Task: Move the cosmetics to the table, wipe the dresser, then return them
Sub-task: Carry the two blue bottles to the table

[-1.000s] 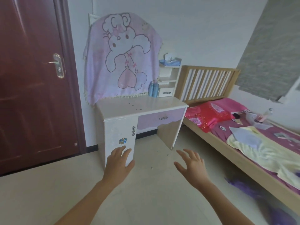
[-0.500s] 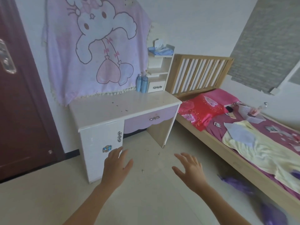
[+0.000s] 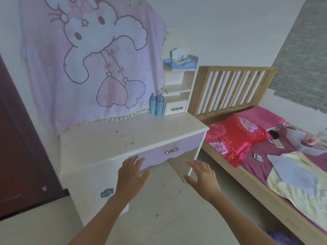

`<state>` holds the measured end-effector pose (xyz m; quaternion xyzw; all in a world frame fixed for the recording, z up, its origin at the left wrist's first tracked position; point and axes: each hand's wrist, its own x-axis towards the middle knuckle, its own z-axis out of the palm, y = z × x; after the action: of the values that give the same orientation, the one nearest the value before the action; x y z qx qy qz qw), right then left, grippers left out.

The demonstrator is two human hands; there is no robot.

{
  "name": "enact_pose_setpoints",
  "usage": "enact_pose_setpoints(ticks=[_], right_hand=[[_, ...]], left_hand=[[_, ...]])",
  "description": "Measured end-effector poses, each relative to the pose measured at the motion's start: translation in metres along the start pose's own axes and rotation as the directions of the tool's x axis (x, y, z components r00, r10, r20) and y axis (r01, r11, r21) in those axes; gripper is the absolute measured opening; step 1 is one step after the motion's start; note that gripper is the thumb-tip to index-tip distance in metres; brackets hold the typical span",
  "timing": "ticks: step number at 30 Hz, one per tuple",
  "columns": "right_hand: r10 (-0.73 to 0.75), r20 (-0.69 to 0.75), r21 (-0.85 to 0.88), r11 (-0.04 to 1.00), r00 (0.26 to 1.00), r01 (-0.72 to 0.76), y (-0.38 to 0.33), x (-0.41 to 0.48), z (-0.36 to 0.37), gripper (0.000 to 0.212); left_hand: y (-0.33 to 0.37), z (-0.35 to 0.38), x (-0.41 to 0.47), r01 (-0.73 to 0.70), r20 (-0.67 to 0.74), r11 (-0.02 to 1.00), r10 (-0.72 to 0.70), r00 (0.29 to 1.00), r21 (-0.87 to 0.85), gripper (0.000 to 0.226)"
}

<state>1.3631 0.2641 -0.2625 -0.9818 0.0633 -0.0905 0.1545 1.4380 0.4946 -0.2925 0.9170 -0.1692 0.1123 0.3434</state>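
Room: a door (image 3: 19,156) on the left, pale floor (image 3: 168,207) below, white wall behind. No second table is in view, so where the cosmetics should go cannot be told from here.
Bed (image 3: 265,196): just right of the dresser, strewn with cloths and papers. Bottles set down there could well tip on the soft cover.
Hanging cloth (image 3: 92,59): a pink rabbit print on the wall. Its fringe reaches the back of the dresser top, so a reach past it may snag and drag it.
Dresser (image 3: 109,145): white, with a lilac drawer. The top is smooth and glossy, so a nudged bottle would likely slide or topple.
Shelf unit (image 3: 177,91): stands at the dresser's back right corner, with a tissue pack (image 3: 180,61) on top that a careless lift could knock.
Left hand (image 3: 131,175): empty, fingers spread, in front of the dresser's front edge.
Right hand (image 3: 203,177): empty, fingers spread, near the dresser's right leg, well apart from the bottles.
Cosmetics (image 3: 157,106): two blue bottles, upright and touching, against the shelf unit at the back right. Taking both in one hand risks dropping one.
Crumbs (image 3: 127,138): dark specks mid-top. Wiping may push them onto the floor.
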Motion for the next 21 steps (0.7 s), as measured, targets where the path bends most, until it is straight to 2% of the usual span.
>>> enact_pose_setpoints(ticks=[1, 4, 5, 7, 10, 11, 12, 16, 21], right_hand=[[-0.026, -0.004, 0.015, 1.0, 1.0, 0.026, 0.008, 0.018, 0.002, 0.057], [-0.082, 0.018, 0.031, 0.996, 0.997, 0.081, 0.026, 0.073, 0.003, 0.083], [-0.09, 0.007, 0.023, 0.996, 0.996, 0.09, 0.03, 0.09, 0.005, 0.084], [-0.125, -0.004, 0.026, 0.992, 0.992, 0.125, 0.035, 0.114, 0.017, 0.073], [-0.132, 0.107, 0.08, 0.989, 0.985, 0.123, 0.044, 0.147, 0.035, 0.055], [-0.161, 0.079, 0.078, 0.985, 0.984, 0.155, 0.049, 0.161, 0.042, 0.05], [-0.169, 0.102, 0.089, 0.983, 0.98, 0.16, 0.053, 0.175, 0.046, 0.05], [-0.154, 0.111, 0.08, 0.986, 0.982, 0.146, 0.067, 0.243, 0.059, 0.087], [-0.215, 0.001, 0.031, 0.976, 0.977, 0.215, 0.072, 0.346, 0.059, 0.078]], left_hand=[[0.002, 0.007, 0.015, 0.017, -0.007, 1.0, -0.017, 1.0, 0.001, 0.079], [0.007, 0.025, 0.055, 0.088, -0.001, 0.996, -0.088, 0.996, -0.004, 0.086], [0.005, 0.03, 0.066, 0.104, -0.004, 0.995, -0.104, 0.995, -0.002, 0.087], [-0.005, 0.041, 0.079, 0.126, -0.009, 0.992, -0.126, 0.992, 0.013, 0.087], [-0.022, 0.054, 0.106, 0.168, -0.027, 0.986, -0.168, 0.985, 0.011, 0.087], [-0.028, 0.058, 0.119, 0.184, -0.038, 0.983, -0.183, 0.982, 0.011, 0.084], [-0.034, 0.062, 0.133, 0.192, -0.048, 0.981, -0.191, 0.98, 0.011, 0.081], [-0.053, 0.079, 0.192, 0.216, -0.076, 0.976, -0.214, 0.974, 0.008, 0.079], [-0.072, 0.095, 0.275, 0.254, -0.061, 0.967, -0.254, 0.965, 0.001, 0.081]])
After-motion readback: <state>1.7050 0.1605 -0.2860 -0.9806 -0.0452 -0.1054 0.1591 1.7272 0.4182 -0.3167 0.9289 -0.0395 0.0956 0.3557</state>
